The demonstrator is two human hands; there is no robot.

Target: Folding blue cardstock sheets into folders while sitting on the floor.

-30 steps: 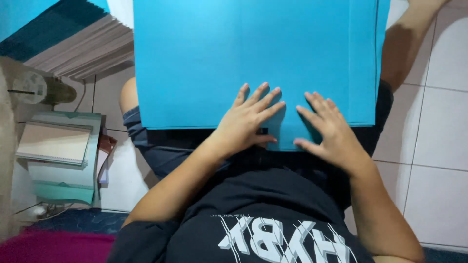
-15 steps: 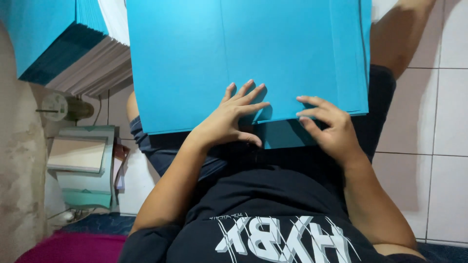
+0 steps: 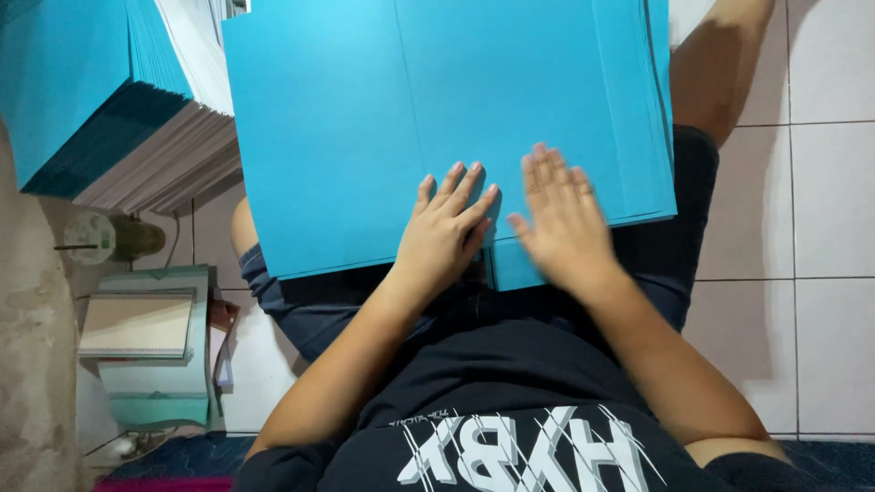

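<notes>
Both palms flat, gripping nothing: left hand (image 3: 444,239), right hand (image 3: 563,223) on blue sheet (image 3: 383,118). Could slide toward 6 o'clock, creasing crooked.

both hands (image 3: 506,228) flat on blue sheet (image 3: 410,118)

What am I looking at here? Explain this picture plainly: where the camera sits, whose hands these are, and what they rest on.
The camera sits on a person's head and looks straight down at their lap. No machine is involved, only two bare hands. The person sits on a white tiled floor with a stack of large blue paper sheets across their legs. The left hand lies flat on the top sheet, fingers spread. The right hand lies flat beside it and looks blurred. Neither hand grips anything. At the upper left stands another pile of blue sheets, and lower left a notebook on pale green boxes.
</notes>
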